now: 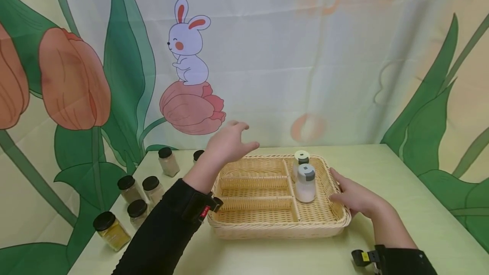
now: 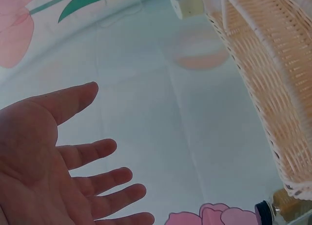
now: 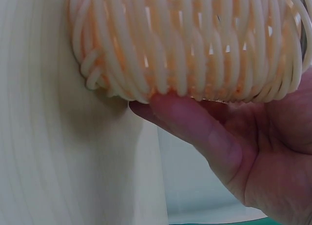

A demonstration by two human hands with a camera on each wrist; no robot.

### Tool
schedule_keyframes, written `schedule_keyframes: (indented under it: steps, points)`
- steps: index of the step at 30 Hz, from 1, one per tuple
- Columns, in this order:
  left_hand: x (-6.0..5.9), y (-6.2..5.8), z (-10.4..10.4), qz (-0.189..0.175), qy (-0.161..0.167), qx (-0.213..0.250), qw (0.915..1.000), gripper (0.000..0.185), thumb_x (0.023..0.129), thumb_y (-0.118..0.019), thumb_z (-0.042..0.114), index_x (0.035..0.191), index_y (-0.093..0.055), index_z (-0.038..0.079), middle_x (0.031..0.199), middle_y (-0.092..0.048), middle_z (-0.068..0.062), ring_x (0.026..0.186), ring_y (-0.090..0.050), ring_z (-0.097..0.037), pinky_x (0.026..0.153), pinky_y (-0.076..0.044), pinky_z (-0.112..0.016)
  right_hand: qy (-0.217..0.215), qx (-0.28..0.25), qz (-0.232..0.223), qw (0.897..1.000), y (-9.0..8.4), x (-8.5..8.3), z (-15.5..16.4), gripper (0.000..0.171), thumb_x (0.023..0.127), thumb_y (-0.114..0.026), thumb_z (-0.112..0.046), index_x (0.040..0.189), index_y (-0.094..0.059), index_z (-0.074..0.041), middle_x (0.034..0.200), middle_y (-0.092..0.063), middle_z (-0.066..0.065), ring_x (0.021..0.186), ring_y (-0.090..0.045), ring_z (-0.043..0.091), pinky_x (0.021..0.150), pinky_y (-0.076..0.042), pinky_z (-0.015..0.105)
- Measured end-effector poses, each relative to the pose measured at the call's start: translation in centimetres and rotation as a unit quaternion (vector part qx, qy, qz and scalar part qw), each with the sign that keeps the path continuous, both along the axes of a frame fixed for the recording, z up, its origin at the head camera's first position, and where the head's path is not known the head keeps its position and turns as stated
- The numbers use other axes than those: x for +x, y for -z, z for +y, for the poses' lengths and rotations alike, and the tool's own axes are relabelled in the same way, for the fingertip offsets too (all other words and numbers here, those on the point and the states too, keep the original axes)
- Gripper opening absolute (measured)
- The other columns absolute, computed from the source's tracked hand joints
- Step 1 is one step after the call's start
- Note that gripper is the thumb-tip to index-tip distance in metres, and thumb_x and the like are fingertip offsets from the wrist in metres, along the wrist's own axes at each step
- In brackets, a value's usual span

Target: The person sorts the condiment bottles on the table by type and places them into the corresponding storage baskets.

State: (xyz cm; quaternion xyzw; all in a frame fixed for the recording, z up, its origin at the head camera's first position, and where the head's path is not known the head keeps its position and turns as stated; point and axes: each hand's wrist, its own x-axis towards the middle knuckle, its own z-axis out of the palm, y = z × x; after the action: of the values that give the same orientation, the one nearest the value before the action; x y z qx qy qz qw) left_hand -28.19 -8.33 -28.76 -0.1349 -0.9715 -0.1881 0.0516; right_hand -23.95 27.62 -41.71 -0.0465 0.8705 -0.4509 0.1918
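Note:
A pale wicker basket with several compartments lies on the table. At its right end my right hand grips the side, the thumb at the rim. In the right wrist view, the fingers touch the woven wall from below. My left hand is raised over the basket's back left corner, holding nothing. Its fingers and thumb are spread apart in the left wrist view. Two shakers with grey-and-white caps, a front one and a partly covered back one, stand in the right compartment.
Left of the basket stand several black-lidded spice jars, among them a yellow-filled jar and one farther back. Another jar is partly hidden by the left hand. A printed curtain hangs behind the table.

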Motion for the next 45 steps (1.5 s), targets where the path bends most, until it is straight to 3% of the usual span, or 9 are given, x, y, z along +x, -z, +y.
schedule_keyframes:
  steps: [10, 16, 24, 32, 45]
  points:
    - [-0.4, 0.3, -2.4, 0.004, -0.021, 0.006, 0.9997, 0.069, 0.092, -0.069, 0.053, 0.146, -0.054, 0.013, 0.156, -0.04, -0.01, 0.142, -0.04, -0.031, 0.102, -0.046, -0.054, 0.001, -0.007, -0.004, 1.0, 0.1, -0.1, 0.1, 0.093, 0.098, -0.059, -0.009, 0.164, 0.006, -0.011, 0.152, -0.022, 0.043, 0.07, -0.068, 0.029, 0.054, -0.057, 0.047]
    - [0.5, 0.6, -4.1, 0.0, -0.045, -0.003, 0.999, 0.07, 0.092, -0.07, 0.051, 0.147, -0.054, 0.011, 0.162, -0.032, -0.011, 0.145, -0.037, -0.033, 0.104, -0.044, -0.056, 0.003, -0.007, -0.009, 1.0, 0.2, -0.2, 0.2, 0.093, 0.098, -0.059, -0.009, 0.164, 0.006, -0.013, 0.151, -0.025, 0.042, 0.069, -0.069, 0.029, 0.055, -0.058, 0.047]
    - [1.5, 1.7, -7.0, 0.022, -0.077, -0.015, 0.9967, 0.071, 0.091, -0.071, 0.049, 0.148, -0.052, 0.01, 0.156, -0.039, -0.017, 0.139, -0.042, -0.04, 0.101, -0.045, -0.062, 0.004, -0.007, -0.008, 1.0, 0.3, -0.4, 0.2, 0.092, 0.099, -0.059, -0.01, 0.164, 0.007, -0.013, 0.149, -0.026, 0.043, 0.066, -0.069, 0.03, 0.054, -0.057, 0.047]
    - [2.3, 2.9, -9.4, 0.012, -0.105, -0.05, 0.9931, 0.075, 0.091, -0.068, 0.054, 0.147, -0.052, 0.007, 0.157, -0.037, -0.021, 0.138, -0.04, -0.044, 0.098, -0.044, -0.067, 0.007, -0.004, -0.009, 1.0, 0.4, -0.3, 0.2, 0.093, 0.099, -0.06, -0.01, 0.164, 0.006, -0.013, 0.151, -0.023, 0.042, 0.066, -0.068, 0.029, 0.055, -0.057, 0.046]
    - [4.1, 3.8, -13.4, 0.01, -0.134, -0.047, 0.9898, 0.076, 0.095, -0.065, 0.052, 0.146, -0.05, -0.001, 0.152, -0.038, -0.03, 0.136, -0.04, -0.05, 0.098, -0.045, -0.067, 0.004, -0.005, -0.01, 1.0, 0.3, -0.2, 0.1, 0.092, 0.099, -0.059, -0.009, 0.164, 0.007, -0.013, 0.152, -0.024, 0.041, 0.067, -0.068, 0.03, 0.055, -0.057, 0.047]
